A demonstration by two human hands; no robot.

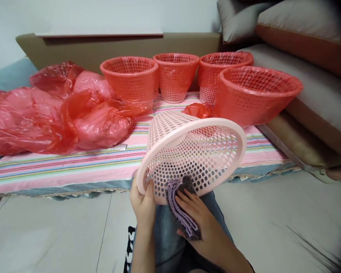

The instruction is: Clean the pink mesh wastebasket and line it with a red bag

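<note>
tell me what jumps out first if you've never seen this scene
A pale pink mesh basket lies tipped on its side at centre, the left hand gripping its rim while the right hand presses a folded grey-purple cloth against it. Behind stand four red-lined baskets, with crumpled red plastic bags at left.

The right hand lies over a folded cloth, hiding the cloth's middle; only its ends show. The left hand grips the rim of the pink basket, and its fingers (all but the thumb) are hidden behind the rim. Both forearms are cut off by the lower picture edge. Beyond the hands, red plastic bags run off the left edge.
</note>
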